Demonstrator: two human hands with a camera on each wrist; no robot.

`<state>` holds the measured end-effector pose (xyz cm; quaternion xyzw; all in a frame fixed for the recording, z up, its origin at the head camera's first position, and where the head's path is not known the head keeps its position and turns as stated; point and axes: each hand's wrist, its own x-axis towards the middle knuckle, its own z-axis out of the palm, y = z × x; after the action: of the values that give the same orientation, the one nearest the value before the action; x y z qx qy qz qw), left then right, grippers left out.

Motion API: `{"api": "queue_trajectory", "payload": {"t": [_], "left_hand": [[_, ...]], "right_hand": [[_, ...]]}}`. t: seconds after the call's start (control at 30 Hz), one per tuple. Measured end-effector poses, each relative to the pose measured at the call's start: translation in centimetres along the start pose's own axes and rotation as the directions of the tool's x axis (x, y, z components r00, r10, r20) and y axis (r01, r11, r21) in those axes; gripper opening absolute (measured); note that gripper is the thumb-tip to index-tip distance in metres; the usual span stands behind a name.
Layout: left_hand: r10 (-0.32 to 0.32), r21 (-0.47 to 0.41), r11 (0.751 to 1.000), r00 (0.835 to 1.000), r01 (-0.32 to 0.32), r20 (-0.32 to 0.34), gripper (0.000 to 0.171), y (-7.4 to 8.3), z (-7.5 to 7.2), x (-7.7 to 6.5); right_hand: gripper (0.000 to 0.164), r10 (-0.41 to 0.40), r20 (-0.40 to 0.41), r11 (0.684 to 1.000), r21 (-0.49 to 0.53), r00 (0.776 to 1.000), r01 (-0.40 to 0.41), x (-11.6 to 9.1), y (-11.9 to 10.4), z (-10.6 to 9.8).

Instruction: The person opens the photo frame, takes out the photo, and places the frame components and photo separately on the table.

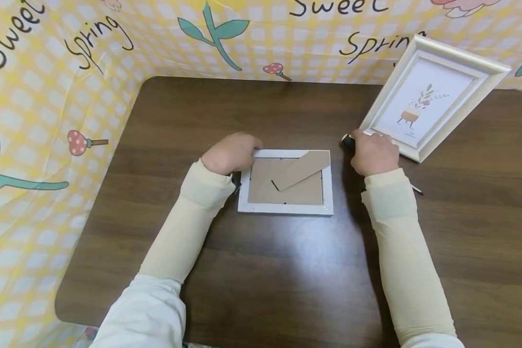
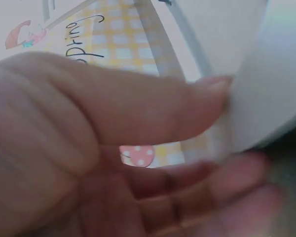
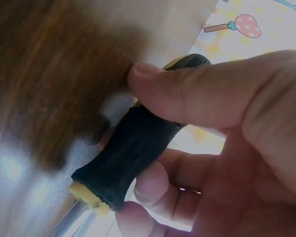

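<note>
While left (image 1: 232, 153) apparently pinches frame (image 1: 282, 181), right (image 1: 375, 153) grips screwdriver (image 3: 133, 148).

White picture frame (image 1: 265, 208), back side up on brown tabletop (image 1: 252, 280), upper-left corner pinched in left hand (image 1: 232, 153). Brown backing board (image 1: 263, 176) inside, small dark tabs along its edges, stand leg (image 1: 304, 169) slanting in from upper right. Screwdriver (image 3: 130, 148): black-and-yellow handle gripped in right hand (image 1: 375, 153), metal shaft, dark tip just right of the wrist.
</note>
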<state>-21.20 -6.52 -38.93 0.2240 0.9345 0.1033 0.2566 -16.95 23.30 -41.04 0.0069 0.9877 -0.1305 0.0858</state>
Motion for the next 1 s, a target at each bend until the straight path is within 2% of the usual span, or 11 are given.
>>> {"api": "queue_trajectory", "payload": {"t": [0.13,0.27,0.37,0.43,0.53,0.63,0.7,0.77,0.83,0.9,1.0], "left_hand": [[0.096,-0.004,0.995,0.993,-0.097,-0.062,0.043,-0.7,0.1,1.0],[0.137,-0.103,0.984,0.986,-0.146,-0.090,0.052,-0.8,0.1,1.5],[0.084,-0.119,0.989,0.995,-0.089,-0.049,0.063,-0.4,-0.1,1.0],[0.019,-0.084,0.996,1.000,-0.018,0.007,0.072,0.0,-0.3,0.3],[-0.061,-0.028,0.998,0.995,0.063,0.073,0.078,0.3,-0.4,-0.8],[-0.060,-0.028,0.998,0.994,0.062,0.087,0.071,0.2,-0.4,-1.3],[-0.039,-0.050,0.998,0.996,0.043,0.079,0.067,0.0,-0.3,-1.1],[-0.020,-0.073,0.997,0.997,0.025,0.068,0.072,-0.3,-0.2,-0.8],[-0.004,-0.071,0.997,0.999,0.007,0.045,0.076,-0.8,-0.2,-0.3],[0.026,-0.056,0.998,1.000,-0.026,0.007,0.076,-1.3,-0.1,0.1],[0.085,-0.035,0.996,0.994,-0.087,-0.063,0.067,-2.2,0.1,0.7]], "right_hand": [[0.040,0.002,0.008,1.000,0.011,1.000,-0.002,0.1,0.1,0.0],[0.040,0.003,0.019,1.000,0.025,1.000,-0.003,0.0,0.2,0.0],[0.040,-0.004,0.016,1.000,0.027,1.000,0.003,-0.1,0.1,0.0],[0.039,-0.008,0.007,1.000,0.026,1.000,0.008,-0.2,0.0,-0.1],[0.036,-0.016,-0.028,1.000,0.020,0.999,0.017,-0.6,-0.7,-0.4],[0.033,-0.046,-0.092,0.998,0.040,0.995,0.050,-1.0,-1.8,-0.6],[0.032,-0.092,-0.100,0.992,0.075,0.991,0.100,-1.2,-2.8,-0.7],[0.030,-0.149,-0.058,0.980,0.122,0.987,0.155,-1.3,-3.7,-0.8],[0.030,-0.200,0.035,0.966,0.176,0.979,0.191,-1.4,-4.4,-0.7],[0.029,-0.225,0.133,0.958,0.213,0.965,0.194,-1.4,-4.9,-0.5],[0.027,-0.237,0.219,0.958,0.212,0.947,0.191,-1.5,-5.4,0.1]]}}
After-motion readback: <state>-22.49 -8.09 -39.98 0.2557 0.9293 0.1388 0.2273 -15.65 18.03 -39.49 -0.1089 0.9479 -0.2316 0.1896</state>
